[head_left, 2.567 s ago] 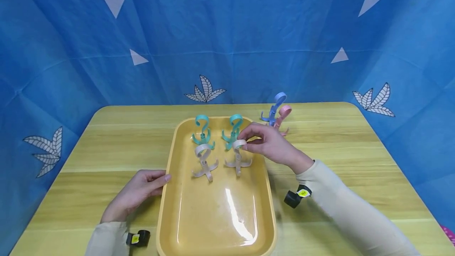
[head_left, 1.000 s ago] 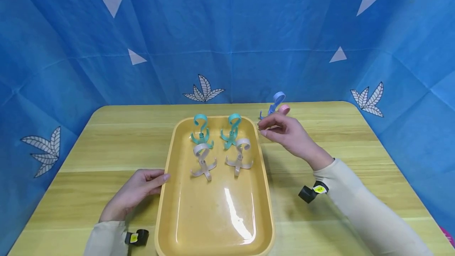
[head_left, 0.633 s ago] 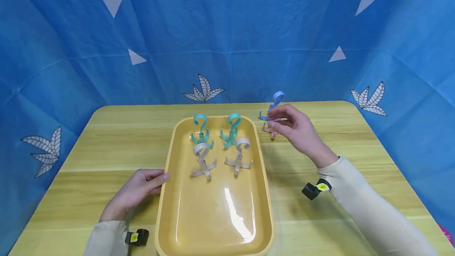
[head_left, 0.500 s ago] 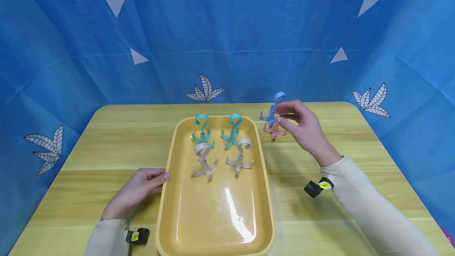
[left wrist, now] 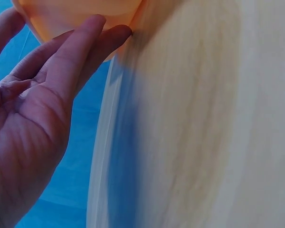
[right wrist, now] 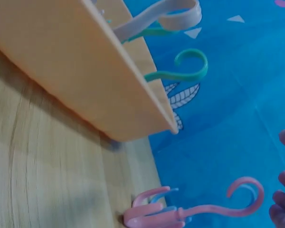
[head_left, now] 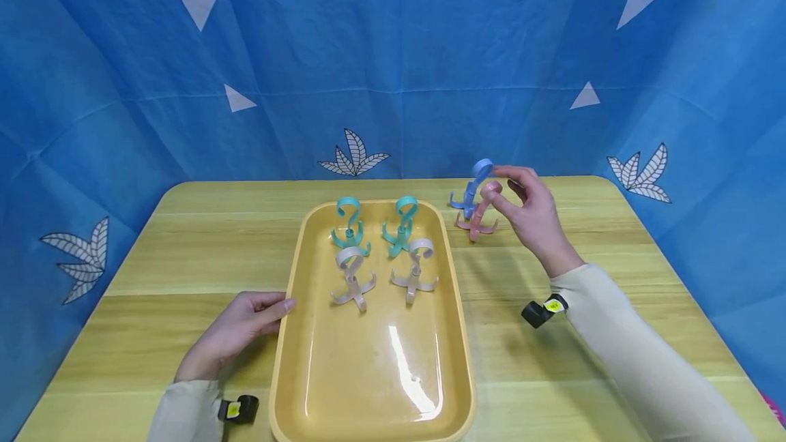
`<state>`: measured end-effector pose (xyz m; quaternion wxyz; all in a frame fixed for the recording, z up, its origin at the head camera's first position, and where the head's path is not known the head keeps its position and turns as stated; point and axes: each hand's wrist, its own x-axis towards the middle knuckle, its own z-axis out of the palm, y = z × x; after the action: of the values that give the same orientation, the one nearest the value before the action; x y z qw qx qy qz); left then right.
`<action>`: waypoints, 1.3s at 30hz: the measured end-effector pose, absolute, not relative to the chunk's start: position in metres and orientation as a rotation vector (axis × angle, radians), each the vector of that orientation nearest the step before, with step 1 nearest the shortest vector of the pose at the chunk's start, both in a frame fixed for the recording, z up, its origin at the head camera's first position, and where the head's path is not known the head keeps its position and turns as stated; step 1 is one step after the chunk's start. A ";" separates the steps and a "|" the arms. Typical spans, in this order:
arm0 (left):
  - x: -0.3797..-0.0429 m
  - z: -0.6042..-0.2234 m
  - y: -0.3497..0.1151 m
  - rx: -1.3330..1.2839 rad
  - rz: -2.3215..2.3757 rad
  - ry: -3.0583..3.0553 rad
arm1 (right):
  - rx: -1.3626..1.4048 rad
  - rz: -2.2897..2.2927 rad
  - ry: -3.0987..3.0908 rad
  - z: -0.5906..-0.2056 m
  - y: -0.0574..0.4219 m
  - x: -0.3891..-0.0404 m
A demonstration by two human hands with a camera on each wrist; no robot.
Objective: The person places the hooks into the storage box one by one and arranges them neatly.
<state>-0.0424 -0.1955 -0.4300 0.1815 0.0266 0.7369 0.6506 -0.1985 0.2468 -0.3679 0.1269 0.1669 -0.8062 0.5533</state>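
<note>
My left hand (head_left: 236, 329) grips the left rim of a yellow tray (head_left: 279, 367), thumb over the edge. In the left wrist view its fingers meet the tray's orange-looking wall (left wrist: 85, 9). My right hand (head_left: 533, 213) is beside a pink four-pronged hook (head_left: 475, 220) standing on the table, thumb and fingers spread near its curl. In the right wrist view a gap shows between the fingertips and the pink hook (right wrist: 218, 208). A blue hook (head_left: 469, 196) stands just behind the pink one. Two green hooks (head_left: 350, 234) and two whitish hooks (head_left: 413, 278) stand inside the tray's far half.
The wooden table (head_left: 184, 244) ends at a blue patterned cloth (head_left: 393, 53) at the back and sides. The tray's raised right wall (head_left: 457, 312) lies between the pink hook and the hooks inside.
My right hand has let go of the right whitish hook, left it standing in the tray, and moved right to the pink hook. My left hand has stayed on the rim.
</note>
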 end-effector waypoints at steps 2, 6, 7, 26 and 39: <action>-0.042 -0.429 -0.196 0.072 1.843 2.072 | 0.448 1.624 -2.363 -0.373 0.247 -0.203; -0.042 -0.429 -0.195 0.088 1.864 2.049 | 0.391 1.629 -2.394 -0.380 0.247 -0.208; -0.042 -0.429 -0.194 0.090 1.871 2.039 | 0.378 1.635 -2.403 -0.380 0.246 -0.208; -0.043 -0.429 -0.194 0.112 1.874 2.043 | 0.283 1.577 -2.515 -0.396 0.247 -0.223; -0.043 -0.429 -0.195 0.094 1.853 2.090 | 0.296 1.659 -2.515 -0.383 0.257 -0.220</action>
<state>-0.0426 -0.1952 -0.4289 0.1728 0.0332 0.7366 0.6531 -0.2197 0.2565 -0.3830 0.0568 0.0977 -0.8294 0.5472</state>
